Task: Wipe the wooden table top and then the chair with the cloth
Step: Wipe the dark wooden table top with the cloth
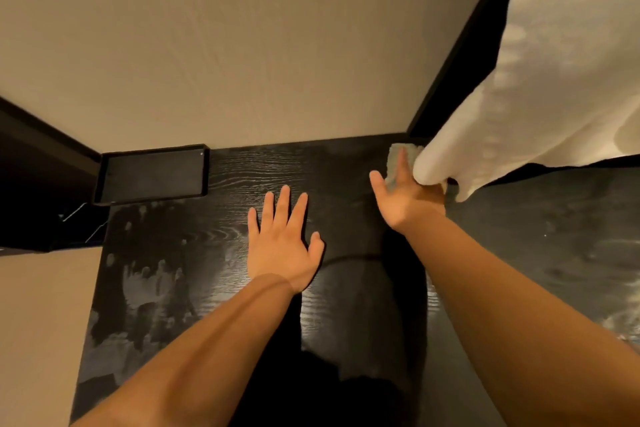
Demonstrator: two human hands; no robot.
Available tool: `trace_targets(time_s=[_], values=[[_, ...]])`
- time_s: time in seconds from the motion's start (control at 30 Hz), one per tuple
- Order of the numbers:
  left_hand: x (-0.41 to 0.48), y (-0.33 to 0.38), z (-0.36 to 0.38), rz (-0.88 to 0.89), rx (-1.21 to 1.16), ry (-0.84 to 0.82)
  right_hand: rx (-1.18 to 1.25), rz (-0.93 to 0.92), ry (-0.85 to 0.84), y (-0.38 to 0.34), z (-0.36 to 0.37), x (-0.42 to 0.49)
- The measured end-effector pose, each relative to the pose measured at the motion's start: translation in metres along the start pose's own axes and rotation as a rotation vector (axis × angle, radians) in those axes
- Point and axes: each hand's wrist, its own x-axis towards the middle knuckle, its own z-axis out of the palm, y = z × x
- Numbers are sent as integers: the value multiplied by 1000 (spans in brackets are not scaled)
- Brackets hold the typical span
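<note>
Beneath the straight fingers of the right hand (408,199) the cloth (394,159) is pressed (curtain (536,80) beside them); the left hand (282,243) is laid flat, fingers spread.

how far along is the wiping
Mid-table. The far middle looks clean. The right hand presses the cloth into the far right corner of the table top, beside a white curtain; the left hand rests flat. Pale smears on the left side look unwiped. No chair is in view, so that is left.

right hand (408,201) presses cloth (394,161) onto dark table (242,166).
</note>
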Motion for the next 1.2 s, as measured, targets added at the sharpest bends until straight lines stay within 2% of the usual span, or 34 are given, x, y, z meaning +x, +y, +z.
trace_targets(time_s=[0.1, 0.17, 0.2, 0.3, 0.4, 0.53, 0.63, 0.73, 0.83, 0.93, 1.07, 1.13, 1.2], values=[[2, 1, -1, -10, -19, -12, -79, -303, -38, -34, 10, -15], [2, 1, -2, -12, -12, -35, -58, -391, -49, -28, 6, -11], [3, 1, -2, -10, -9, -45, -11, -366, -28, -18, 2, -4], [4, 1, -2, -6, -1, -47, 136, -127, 2, 0, -6, 16], [3, 1, -2, 0, 9, -50, 83, 3, 25, -23, -3, 19], [4, 1, -1, 6, -8, -32, -12, -248, -32, -57, -1, 18], [4, 0, 0, 8, -7, -27, 57, -395, -14, -31, -1, 28], [4, 0, 0, 6, 7, -23, 137, -271, 125, -10, 2, 32], [4, 1, 0, 9, 9, -27, 98, -76, 28, -48, 4, 28], [4, 1, 1, 10, -5, -29, 103, -235, -70, -84, 3, 13], [4, 1, 1, 13, -3, -40, 113, -464, -196, -84, 2, 6], [4, 0, 0, 16, 2, -42, 101, -429, -145, -60, 3, 12], [3, 0, -1, 18, 2, -45, 122, -274, -59, -18, 4, 15]])
